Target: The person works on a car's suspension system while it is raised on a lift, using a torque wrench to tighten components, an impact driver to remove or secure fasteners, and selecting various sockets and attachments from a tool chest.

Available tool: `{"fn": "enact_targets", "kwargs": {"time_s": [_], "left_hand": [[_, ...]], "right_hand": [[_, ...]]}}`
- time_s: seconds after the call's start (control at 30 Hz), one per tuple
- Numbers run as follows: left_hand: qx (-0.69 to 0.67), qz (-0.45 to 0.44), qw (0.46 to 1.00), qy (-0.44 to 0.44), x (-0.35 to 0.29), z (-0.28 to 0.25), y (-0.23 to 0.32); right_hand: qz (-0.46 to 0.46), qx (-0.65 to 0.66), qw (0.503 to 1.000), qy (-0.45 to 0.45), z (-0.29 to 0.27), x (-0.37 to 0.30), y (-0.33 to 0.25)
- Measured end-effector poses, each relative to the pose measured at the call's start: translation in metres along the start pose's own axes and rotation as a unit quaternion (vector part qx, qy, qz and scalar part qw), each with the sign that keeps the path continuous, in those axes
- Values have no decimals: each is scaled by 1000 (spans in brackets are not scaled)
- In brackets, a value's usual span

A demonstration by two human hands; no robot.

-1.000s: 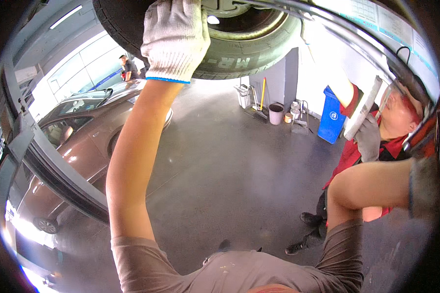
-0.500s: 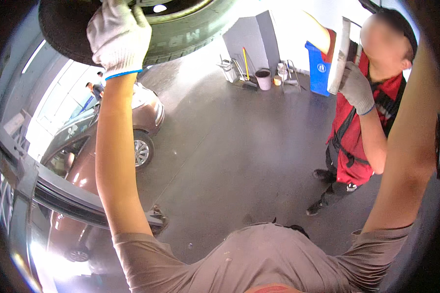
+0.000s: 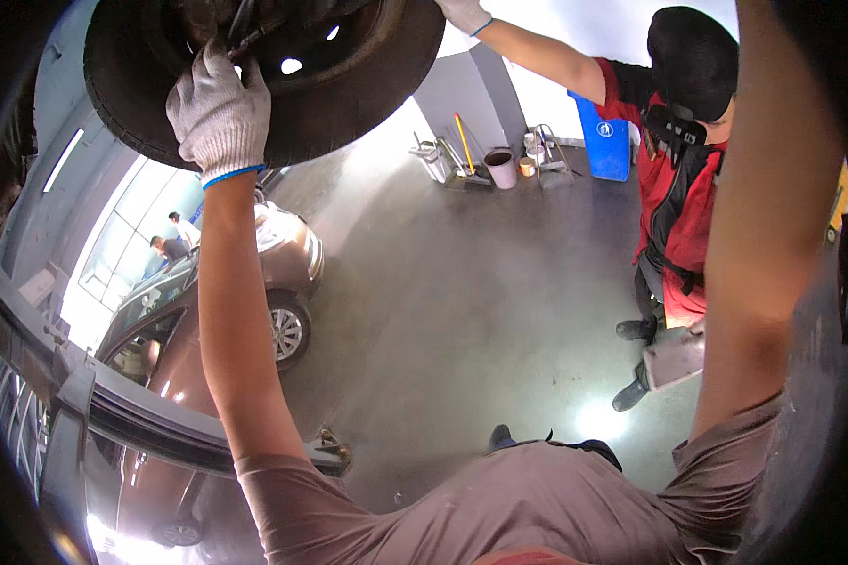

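Overhead at the upper left hangs a black car wheel (image 3: 339, 127), its inner side facing me and deep in shadow. My left hand (image 3: 219, 118), in a white knitted glove with a blue cuff, reaches up across the tyre to the inside of the wheel. Its fingers are bent at a dark bar-like part (image 3: 243, 24); what exactly they grip is hidden in the dark. My right forearm (image 3: 773, 188) rises along the right side, and its hand lies beyond the top of the picture. From the right, a co-worker's gloved hand (image 3: 464, 13) reaches up near the tyre.
The co-worker (image 3: 674, 179) in red and black stands at right, a pale flat panel (image 3: 676, 358) low beside them. Behind are a blue bin (image 3: 603, 141), a bucket (image 3: 501, 169) and a broom (image 3: 466, 146). A brown car (image 3: 287, 254) and grey lift arm (image 3: 160, 419) are left.
My left hand has gone from the tyre's edge to the wheel's inner side, and the wheel's inner face now shows. The co-worker's head has turned down and the flat panel has been lowered.
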State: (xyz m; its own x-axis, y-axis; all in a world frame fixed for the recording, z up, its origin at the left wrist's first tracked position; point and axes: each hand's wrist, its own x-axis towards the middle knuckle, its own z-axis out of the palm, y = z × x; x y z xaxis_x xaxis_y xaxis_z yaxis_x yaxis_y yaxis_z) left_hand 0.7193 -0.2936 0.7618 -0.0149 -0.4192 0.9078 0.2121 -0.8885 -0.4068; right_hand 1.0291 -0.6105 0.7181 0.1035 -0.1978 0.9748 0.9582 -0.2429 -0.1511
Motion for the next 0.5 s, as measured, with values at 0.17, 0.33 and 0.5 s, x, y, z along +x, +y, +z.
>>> {"fn": "enact_targets", "kwargs": {"time_s": [0.17,0.33,0.5], "left_hand": [[6,41,993,-109,30,-23,25],[-57,23,998,4,6,-25,-55],[-410,67,908,52,-45,18,-75]], "right_hand": [[15,-17,999,25,-51,-14,-13],[135,176,974,48,-132,-101,-271],[333,309,879,144,-205,-270,-414]]}}
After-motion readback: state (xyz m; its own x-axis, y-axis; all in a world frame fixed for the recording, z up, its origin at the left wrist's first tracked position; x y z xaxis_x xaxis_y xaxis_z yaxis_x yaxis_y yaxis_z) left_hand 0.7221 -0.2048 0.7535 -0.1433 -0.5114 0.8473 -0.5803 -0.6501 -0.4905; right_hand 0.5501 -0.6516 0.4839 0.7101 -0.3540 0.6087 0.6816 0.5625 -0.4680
